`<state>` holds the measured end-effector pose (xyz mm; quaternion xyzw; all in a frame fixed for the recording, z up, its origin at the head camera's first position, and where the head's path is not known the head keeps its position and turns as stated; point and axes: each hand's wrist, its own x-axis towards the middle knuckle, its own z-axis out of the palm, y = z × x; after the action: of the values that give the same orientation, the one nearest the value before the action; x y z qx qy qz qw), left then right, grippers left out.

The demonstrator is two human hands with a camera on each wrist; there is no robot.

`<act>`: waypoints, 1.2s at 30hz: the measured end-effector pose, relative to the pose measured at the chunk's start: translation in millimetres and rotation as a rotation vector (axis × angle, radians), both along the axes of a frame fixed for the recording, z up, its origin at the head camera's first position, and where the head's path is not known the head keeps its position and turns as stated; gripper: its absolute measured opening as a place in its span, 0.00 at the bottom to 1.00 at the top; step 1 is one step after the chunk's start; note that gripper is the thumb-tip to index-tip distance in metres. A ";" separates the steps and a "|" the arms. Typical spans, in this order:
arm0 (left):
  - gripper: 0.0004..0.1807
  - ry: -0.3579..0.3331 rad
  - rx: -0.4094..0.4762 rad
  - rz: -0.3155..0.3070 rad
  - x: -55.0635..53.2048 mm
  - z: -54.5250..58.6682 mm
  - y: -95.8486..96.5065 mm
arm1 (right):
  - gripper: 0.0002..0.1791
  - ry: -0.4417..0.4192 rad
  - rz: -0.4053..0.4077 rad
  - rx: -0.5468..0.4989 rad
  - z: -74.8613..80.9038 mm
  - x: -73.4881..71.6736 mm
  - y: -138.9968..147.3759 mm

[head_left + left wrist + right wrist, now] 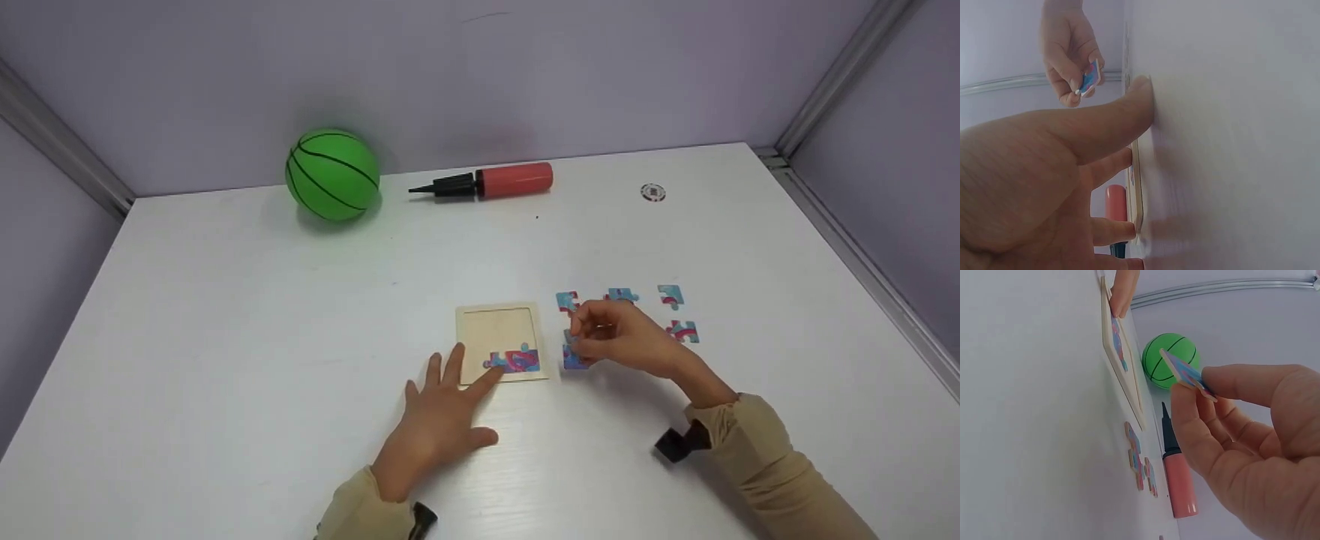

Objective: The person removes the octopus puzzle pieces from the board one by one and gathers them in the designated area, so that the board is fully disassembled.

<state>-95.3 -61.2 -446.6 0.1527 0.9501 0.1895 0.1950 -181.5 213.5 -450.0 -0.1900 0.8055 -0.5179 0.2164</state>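
Note:
A square wooden puzzle tray [499, 326] lies on the table with joined blue, pink and purple pieces [523, 360] along its lower right. My left hand [439, 420] has its fingers spread, fingertips on the tray's near left part and index finger at the joined pieces. To the right of the tray, my right hand [626, 337] pinches one puzzle piece [1185, 374] between thumb and fingers. In the left wrist view, that held piece [1090, 77] is raised off the table and tilted, its pale wooden edge showing.
Several loose puzzle pieces [670, 295] lie right of the tray, partly hidden by my right hand. Toward the back wall are a green ball [334, 175] with black lines, a red and black hand pump [514, 181] and a round black-and-white chip [653, 193].

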 end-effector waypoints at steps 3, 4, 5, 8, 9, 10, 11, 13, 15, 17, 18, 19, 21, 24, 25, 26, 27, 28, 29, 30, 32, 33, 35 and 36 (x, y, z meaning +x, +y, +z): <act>0.42 0.010 0.001 -0.005 -0.2 -1.7 -0.3 | 0.08 0.011 0.004 0.020 -3.2 2.4 5.2; 0.42 0.013 -0.001 -0.007 -0.3 -2.3 -0.3 | 0.07 0.013 0.001 0.028 -4.0 3.2 6.8; 0.42 0.011 -0.002 -0.007 -0.4 -2.9 -0.2 | 0.07 0.015 -0.001 0.032 -5.0 3.9 8.4; 0.42 0.008 -0.008 -0.005 -1.2 -3.2 0.1 | 0.07 0.032 -0.005 0.054 -7.9 5.5 12.5; 0.42 0.005 -0.009 -0.004 -1.3 -3.2 0.3 | 0.07 0.033 -0.005 0.058 -8.7 5.9 13.4; 0.42 0.003 -0.009 -0.003 -1.4 -3.1 0.5 | 0.07 0.034 -0.003 0.064 -9.5 6.1 14.1; 0.42 0.001 -0.007 -0.002 -1.5 -3.0 0.5 | 0.07 0.035 -0.002 0.068 -10.3 6.2 14.5; 0.42 0.002 -0.005 -0.001 -1.6 -3.1 0.5 | 0.07 0.040 0.003 0.079 -11.4 6.4 14.9; 0.42 0.000 -0.002 0.001 -1.4 -3.1 0.5 | 0.06 0.048 0.010 0.086 -12.1 6.5 14.8; 0.42 0.005 0.000 0.001 -1.5 -3.3 0.4 | 0.06 0.058 0.013 0.098 -12.4 6.8 14.5; 0.42 0.006 -0.001 0.001 -1.5 -3.3 0.4 | 0.06 0.061 0.014 0.104 -12.5 7.1 14.3; 0.42 0.008 -0.002 0.000 -1.6 -3.2 0.2 | 0.06 0.065 0.013 0.112 -12.5 7.4 14.2; 0.42 0.010 -0.005 -0.002 -1.6 -3.5 0.4 | 0.05 0.070 0.012 0.132 -12.6 8.0 13.8; 0.42 0.007 -0.005 -0.004 -1.5 -3.4 0.4 | 0.05 0.080 0.013 0.162 -12.3 8.7 13.2; 0.42 0.005 -0.005 -0.004 -1.4 -3.4 0.4 | 0.05 0.088 0.014 0.172 -12.2 8.9 13.1; 0.42 0.007 -0.005 -0.004 -1.4 -3.3 0.4 | 0.05 0.095 0.015 0.180 -12.1 9.0 13.1; 0.42 0.009 -0.003 -0.004 -1.3 -3.1 0.1 | 0.05 0.105 0.017 0.183 -11.8 9.5 13.2; 0.42 0.010 -0.001 -0.003 -1.2 -3.0 0.1 | 0.06 0.115 0.018 0.191 -11.8 9.7 13.5; 0.42 0.013 0.002 -0.003 -1.1 -2.8 0.0 | 0.06 0.125 0.018 0.197 -11.9 9.8 13.8; 0.42 0.013 0.006 -0.001 -1.0 -2.8 0.0 | 0.05 0.136 0.019 0.205 -12.1 9.9 14.2; 0.42 0.014 0.012 0.001 -0.7 -3.0 -0.1 | 0.05 0.150 0.023 0.220 -12.1 10.2 14.6; 0.42 0.012 0.015 0.003 -0.6 -3.0 -0.1 | 0.05 0.156 0.026 0.225 -12.1 10.3 14.8; 0.42 0.009 0.021 0.005 -0.4 -2.8 0.0 | 0.05 0.169 0.032 0.238 -12.5 10.1 15.1; 0.42 0.009 0.024 0.005 -0.5 -2.8 -0.1 | 0.05 0.179 0.039 0.243 -12.5 10.2 15.1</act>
<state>-95.7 -61.3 -449.4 0.1532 0.9491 0.2005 0.1885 -171.3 228.6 -462.5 -0.2233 0.8744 -0.3935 0.1751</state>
